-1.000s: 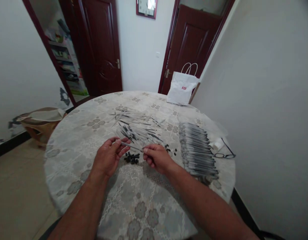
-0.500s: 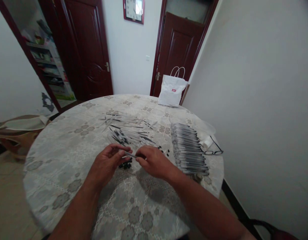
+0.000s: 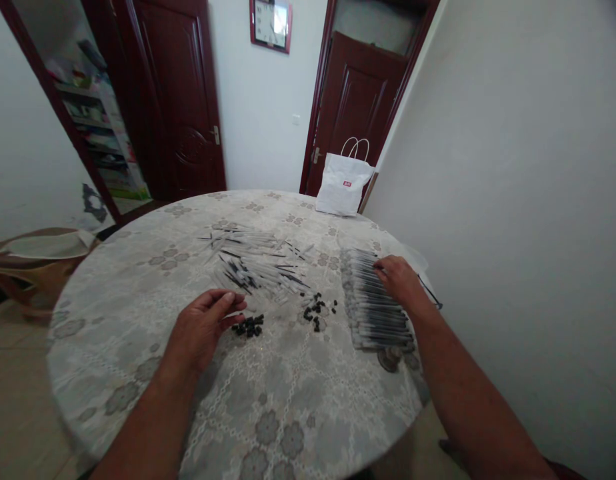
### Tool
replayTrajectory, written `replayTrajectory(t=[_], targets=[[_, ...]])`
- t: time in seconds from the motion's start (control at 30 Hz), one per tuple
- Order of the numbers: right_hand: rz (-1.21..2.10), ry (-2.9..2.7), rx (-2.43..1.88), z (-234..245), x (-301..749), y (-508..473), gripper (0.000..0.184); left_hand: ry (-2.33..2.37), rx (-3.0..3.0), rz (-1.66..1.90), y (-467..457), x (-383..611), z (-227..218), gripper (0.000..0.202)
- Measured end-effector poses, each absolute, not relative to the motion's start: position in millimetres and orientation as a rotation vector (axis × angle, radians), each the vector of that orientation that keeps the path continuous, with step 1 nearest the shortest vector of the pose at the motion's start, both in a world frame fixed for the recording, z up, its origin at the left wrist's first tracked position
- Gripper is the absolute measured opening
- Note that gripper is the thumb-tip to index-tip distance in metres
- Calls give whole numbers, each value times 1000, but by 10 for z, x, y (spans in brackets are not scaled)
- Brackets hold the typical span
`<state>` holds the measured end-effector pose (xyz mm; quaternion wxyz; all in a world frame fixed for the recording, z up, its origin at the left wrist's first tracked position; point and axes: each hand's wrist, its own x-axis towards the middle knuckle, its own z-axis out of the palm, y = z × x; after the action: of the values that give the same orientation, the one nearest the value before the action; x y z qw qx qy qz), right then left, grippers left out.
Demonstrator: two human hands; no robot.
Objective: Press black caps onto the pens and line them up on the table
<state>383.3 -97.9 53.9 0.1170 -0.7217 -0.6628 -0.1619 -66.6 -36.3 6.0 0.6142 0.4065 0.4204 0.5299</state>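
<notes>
My left hand [image 3: 203, 327] hovers beside a small heap of black caps [image 3: 249, 326], its fingers apart and nothing seen in them. At the right, my right hand [image 3: 401, 277] is over the far end of a stacked row of grey pens [image 3: 381, 300]. Its thumb and fingers pinch the dark end of a pen, which is partly hidden among the others. Thin clear and dark pen parts [image 3: 258, 273] lie loosely piled beyond my left hand. More black caps [image 3: 315, 308] are scattered between the heap and the row.
A patterned cloth covers the round table [image 3: 268, 393]. A round, dark object [image 3: 389, 359] stands by the row's near end. Glasses [image 3: 431, 291] are partly hidden behind my right forearm. At the back stands a white paper bag [image 3: 344, 185], with the wall close on the right.
My hands have separated. My right hand has moved from the pen held between both hands to the row at the right. My left hand has let go and stays near the caps.
</notes>
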Motion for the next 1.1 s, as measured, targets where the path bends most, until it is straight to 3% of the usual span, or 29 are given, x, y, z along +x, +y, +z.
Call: replayTrajectory(t=[0.27, 0.67, 1.1], targets=[[-487, -1967, -2417, 451, 3892, -930, 28, 994, 906, 1287, -342, -735, 60, 32], [-543, -1922, -2376, 485, 3576, -952, 32, 1021, 820, 1332, -324, -788, 44, 31], [-27, -2298, -2019, 460, 1927, -506, 27, 998, 749, 1428, -333, -837, 81, 33]])
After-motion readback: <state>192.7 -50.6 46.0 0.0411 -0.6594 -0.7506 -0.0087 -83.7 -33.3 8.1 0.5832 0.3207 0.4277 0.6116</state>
